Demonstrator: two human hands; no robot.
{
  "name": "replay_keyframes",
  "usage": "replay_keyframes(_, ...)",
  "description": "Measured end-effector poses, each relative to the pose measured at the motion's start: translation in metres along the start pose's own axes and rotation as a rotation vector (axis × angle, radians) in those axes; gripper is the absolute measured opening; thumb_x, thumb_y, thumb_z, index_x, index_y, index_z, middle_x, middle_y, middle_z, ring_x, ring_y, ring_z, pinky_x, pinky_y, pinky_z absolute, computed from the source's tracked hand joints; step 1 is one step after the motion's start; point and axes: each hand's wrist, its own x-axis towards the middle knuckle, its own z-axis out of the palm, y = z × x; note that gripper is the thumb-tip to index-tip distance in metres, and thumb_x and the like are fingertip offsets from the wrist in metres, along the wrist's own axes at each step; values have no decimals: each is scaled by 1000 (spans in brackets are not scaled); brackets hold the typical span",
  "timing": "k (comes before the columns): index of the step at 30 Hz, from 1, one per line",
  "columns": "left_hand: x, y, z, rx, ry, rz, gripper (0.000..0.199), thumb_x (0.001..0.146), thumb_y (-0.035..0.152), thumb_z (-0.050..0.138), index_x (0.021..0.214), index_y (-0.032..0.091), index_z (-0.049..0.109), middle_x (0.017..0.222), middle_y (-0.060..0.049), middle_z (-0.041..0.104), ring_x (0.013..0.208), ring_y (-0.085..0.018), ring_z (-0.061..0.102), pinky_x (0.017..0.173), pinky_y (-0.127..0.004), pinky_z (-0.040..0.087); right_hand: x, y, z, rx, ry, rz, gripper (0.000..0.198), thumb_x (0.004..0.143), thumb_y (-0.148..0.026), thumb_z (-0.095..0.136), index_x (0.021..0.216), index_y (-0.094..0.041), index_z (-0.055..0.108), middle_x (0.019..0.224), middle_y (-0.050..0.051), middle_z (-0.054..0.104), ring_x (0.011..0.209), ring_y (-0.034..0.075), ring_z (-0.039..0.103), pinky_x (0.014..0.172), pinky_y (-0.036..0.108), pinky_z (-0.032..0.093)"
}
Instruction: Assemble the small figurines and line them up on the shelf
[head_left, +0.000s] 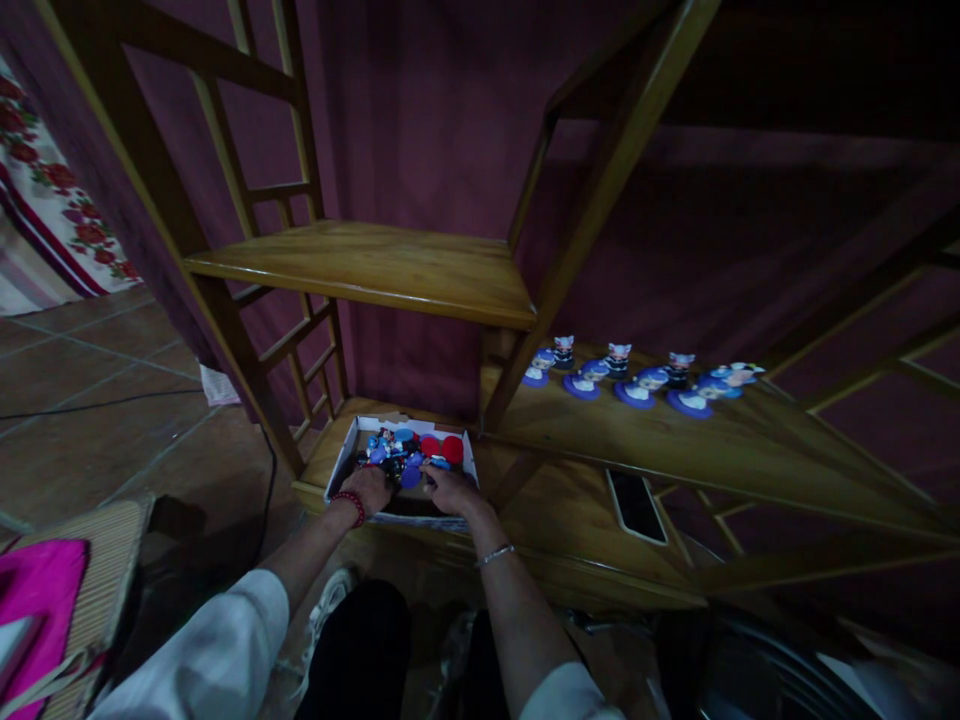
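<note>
A shallow white cardboard box (471,462) stands on the low wooden shelf, holding a jumble of small figurines (386,445) with blue, purple, black and red parts. My left hand (369,488), with a red bead bracelet at its wrist, reaches over the near left side; its fingertips dip among the figurines and are hidden. My right hand (450,490) comes in over the near right side. Its index finger stretches toward a purple round base (410,476), with the other fingers lower and apart from it. Whether it touches that base I cannot tell.
Several figurines on purple bases (643,387) stand in a row on the raised shelf at right, with small dark figurines behind. A phone (636,505) lies on the lower shelf. A wooden shelf board (367,265) overhangs the box. A stool with pink cloth (45,590) is at left.
</note>
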Motion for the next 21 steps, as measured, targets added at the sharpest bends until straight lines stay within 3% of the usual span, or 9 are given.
replay_keyframes(4, 3, -2, 1, 8, 15, 29, 18, 65, 29, 51, 55, 16, 57, 73, -16, 63, 84, -28, 58, 78, -36, 41, 0, -2, 0, -114, 7, 1, 44, 69, -24, 53, 113, -29, 51, 114, 2, 54, 107, 22, 47, 91, 31, 31)
replay_keyframes(10, 3, 0, -2, 233, -78, 100, 25, 72, 26, 41, 75, 14, 63, 85, -13, 64, 84, -22, 59, 74, -28, 43, 1, -6, 0, -271, -17, 26, 41, 72, -24, 50, 113, -27, 50, 112, 2, 55, 101, 18, 51, 85, 26, 36)
replay_keyframes(21, -4, 5, -8, 252, -62, 200, 24, 72, 23, 39, 77, 16, 62, 79, -9, 64, 80, -18, 59, 70, -25, 42, 14, 2, 12, -235, -29, -75, 40, 74, -20, 47, 114, -23, 46, 99, 4, 60, 88, 14, 56, 73, 21, 40)
